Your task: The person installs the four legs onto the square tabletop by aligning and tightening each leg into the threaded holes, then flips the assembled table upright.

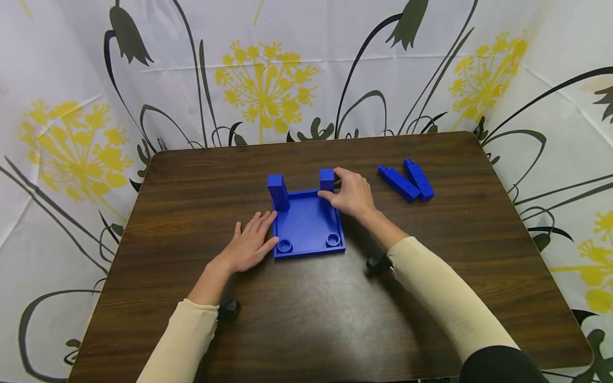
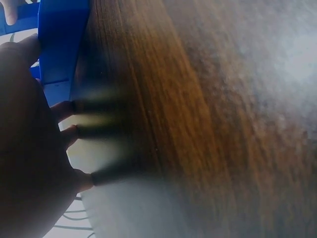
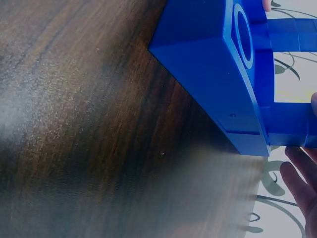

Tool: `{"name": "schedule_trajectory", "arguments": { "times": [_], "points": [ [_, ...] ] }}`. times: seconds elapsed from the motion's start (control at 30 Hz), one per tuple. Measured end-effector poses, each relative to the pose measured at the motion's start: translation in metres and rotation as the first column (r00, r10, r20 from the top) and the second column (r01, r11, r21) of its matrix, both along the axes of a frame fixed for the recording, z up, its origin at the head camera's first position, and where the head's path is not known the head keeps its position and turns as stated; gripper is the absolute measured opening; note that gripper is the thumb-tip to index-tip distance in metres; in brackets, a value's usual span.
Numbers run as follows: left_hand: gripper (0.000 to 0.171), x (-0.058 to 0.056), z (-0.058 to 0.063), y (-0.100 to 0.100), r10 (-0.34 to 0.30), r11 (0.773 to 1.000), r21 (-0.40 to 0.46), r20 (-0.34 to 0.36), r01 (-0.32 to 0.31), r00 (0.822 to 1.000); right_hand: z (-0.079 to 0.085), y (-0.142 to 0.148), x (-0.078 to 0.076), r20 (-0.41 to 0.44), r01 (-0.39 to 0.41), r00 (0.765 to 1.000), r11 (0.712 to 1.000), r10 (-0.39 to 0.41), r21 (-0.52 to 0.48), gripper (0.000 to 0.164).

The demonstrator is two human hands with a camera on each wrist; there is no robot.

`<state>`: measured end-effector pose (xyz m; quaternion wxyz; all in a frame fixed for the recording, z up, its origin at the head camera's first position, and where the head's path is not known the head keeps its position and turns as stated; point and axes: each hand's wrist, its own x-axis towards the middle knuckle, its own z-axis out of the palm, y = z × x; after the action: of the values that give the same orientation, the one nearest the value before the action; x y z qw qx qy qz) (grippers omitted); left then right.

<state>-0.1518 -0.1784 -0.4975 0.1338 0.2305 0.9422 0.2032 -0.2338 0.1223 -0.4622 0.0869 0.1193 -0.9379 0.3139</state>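
Blue leg [image 1: 327, 180], upright at tray's [image 1: 308, 223] far right corner, between right hand's [image 1: 353, 194] pinching thumb and fingers. Left hand [image 1: 249, 244]: fingers extended, touching tray's left side.

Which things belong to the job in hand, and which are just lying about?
For the job:
blue tray
far-left blue post
post in the right hand
two loose posts, probably (matching shape)

Just lying about:
nothing, apparently; only surroundings: table, patterned cloth

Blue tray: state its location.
In the head view, the blue tray lies centrally on the table, left hand at its left edge, right hand holding its far right post.
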Motion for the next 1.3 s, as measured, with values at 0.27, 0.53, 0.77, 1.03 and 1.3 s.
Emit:
{"name": "schedule_trajectory", "arguments": {
  "times": [0.27, 0.53, 0.77, 1.03, 1.3],
  "points": [
    [0.067, -0.001, -0.001, -0.002, 0.009, 1.000, -0.020, 0.015, -0.008, 1.000, 0.001, -0.001, 0.001, 0.012, -0.002, 1.000, 1.000, 0.002, 0.002, 0.041],
    [0.069, -0.003, -0.006, -0.004, 0.016, 1.000, -0.021, 0.025, -0.015, 1.000, 0.005, -0.001, 0.000, 0.072, -0.006, 0.997, 1.000, 0.007, -0.017, 0.042],
    [0.071, -0.002, -0.003, -0.004, 0.003, 1.000, 0.005, 0.008, -0.003, 1.000, 0.005, 0.000, 0.001, 0.098, -0.014, 0.995, 1.000, 0.015, -0.010, 0.043],
    [0.069, 0.000, 0.006, -0.001, 0.016, 1.000, -0.013, 0.013, -0.016, 1.000, 0.008, 0.004, 0.001, 0.128, -0.047, 0.991, 0.998, 0.050, -0.029, 0.043],
    [0.068, 0.000, 0.008, -0.001, 0.026, 1.000, -0.010, 0.025, -0.026, 0.999, 0.013, 0.035, 0.004, 0.147, -0.050, 0.987, 0.993, 0.066, -0.109, 0.046]
  ]
}}
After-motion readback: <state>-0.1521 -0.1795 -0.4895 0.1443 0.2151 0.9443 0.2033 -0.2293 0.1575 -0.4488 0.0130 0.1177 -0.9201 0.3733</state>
